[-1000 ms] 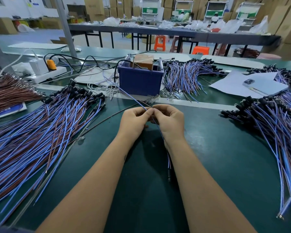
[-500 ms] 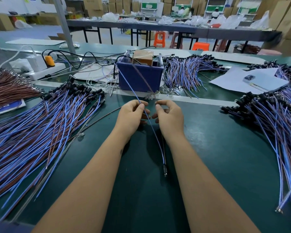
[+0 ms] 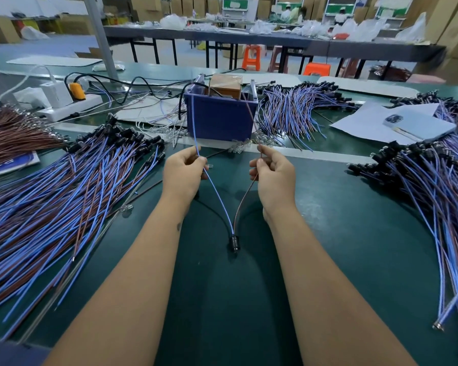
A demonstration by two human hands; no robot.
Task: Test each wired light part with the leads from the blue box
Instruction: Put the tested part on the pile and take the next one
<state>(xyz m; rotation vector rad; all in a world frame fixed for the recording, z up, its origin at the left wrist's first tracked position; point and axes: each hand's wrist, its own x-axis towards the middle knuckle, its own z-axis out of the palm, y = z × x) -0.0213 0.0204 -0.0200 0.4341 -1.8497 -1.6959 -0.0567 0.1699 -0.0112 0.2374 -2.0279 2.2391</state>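
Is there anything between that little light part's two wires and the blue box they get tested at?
Nothing visible blocks them. Left hand holds the blue wire, right hand the brown wire; only bare table and small clear bulbs lie before the blue box.

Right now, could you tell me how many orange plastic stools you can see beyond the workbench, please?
2: one orange stool stands under the long grey table, behind the blue box; the second orange stool is right of it, partly cut off by the bench edge. Others may be hidden.
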